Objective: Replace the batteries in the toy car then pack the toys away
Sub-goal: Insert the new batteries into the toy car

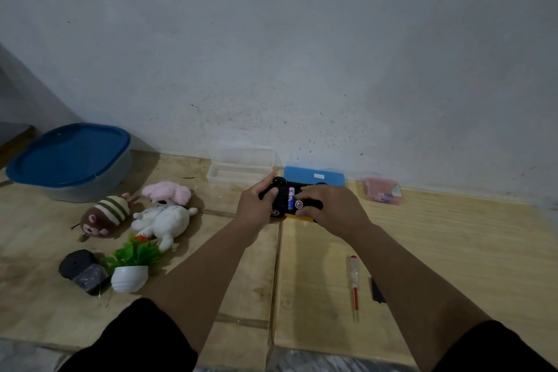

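Between the left hand (256, 205) and right hand (329, 208): black toy car (279, 190) with yellow edge, white-and-blue cylindrical battery (291, 197) with red lettering. Left of the hands: dark blue lid on grey oval plastic tub (71, 160), pink plush (167, 192), white plush (164, 220), brown plush with cream-and-olive stripes (105, 216), green fake plant in white ribbed pot (129, 269). Nearer than the right hand: red-and-clear screwdriver (354, 284) on pale wood-grain board (437, 251); beyond the hands, light blue flat case (314, 176), clear box (241, 164), pink packet (382, 190).
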Tool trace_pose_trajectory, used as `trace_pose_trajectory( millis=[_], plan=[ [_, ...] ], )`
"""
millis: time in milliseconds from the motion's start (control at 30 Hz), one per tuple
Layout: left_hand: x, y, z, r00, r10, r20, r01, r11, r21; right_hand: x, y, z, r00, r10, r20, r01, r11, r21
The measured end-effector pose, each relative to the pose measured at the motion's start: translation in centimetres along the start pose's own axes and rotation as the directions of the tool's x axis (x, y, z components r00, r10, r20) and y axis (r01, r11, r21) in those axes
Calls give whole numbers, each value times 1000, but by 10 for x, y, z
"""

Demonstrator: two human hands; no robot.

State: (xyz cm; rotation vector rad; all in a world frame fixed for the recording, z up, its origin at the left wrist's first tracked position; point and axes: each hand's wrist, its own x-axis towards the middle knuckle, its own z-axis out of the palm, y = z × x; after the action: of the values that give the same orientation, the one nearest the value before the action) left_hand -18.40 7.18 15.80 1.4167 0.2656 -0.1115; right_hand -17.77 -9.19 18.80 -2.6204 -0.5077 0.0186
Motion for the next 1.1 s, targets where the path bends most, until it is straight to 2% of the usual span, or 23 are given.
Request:
trace_pose_trajectory(
  millis=[133, 233, 400, 467, 700, 900, 1100],
  plan=[
    [1, 1, -1, 1000, -4, -8, 4, 1000, -14, 2, 1, -2, 997, -18, 71, 22, 998, -55],
    [1, 1, -3, 1000, 0, 10, 1, 1000, -1, 4, 3, 0, 1000, 0, 13, 1, 999, -45],
    [-2, 3, -6, 992, 30, 120, -42, 994, 97, 10, 9, 2, 974, 228, 8, -228, 974, 3],
    [-5, 1, -2, 990, 32, 140, -46, 994, 97, 14, 12, 1, 960, 278, 19, -278, 961, -2],
    [-2, -7, 3, 994, 34, 104, -42, 996, 80, 13, 9, 7, 986, 142, 82, -133, 985, -111],
    [2, -7, 1, 997, 14, 73, -16, 999, 37, 15, 3, 6, 996, 66, 63, -54, 983, -175],
    [3, -6, -1, 998, -1, 56, 0, 1000, 31, 14, -3, 0, 992, -71, 106, 100, 952, -289]
  ],
)
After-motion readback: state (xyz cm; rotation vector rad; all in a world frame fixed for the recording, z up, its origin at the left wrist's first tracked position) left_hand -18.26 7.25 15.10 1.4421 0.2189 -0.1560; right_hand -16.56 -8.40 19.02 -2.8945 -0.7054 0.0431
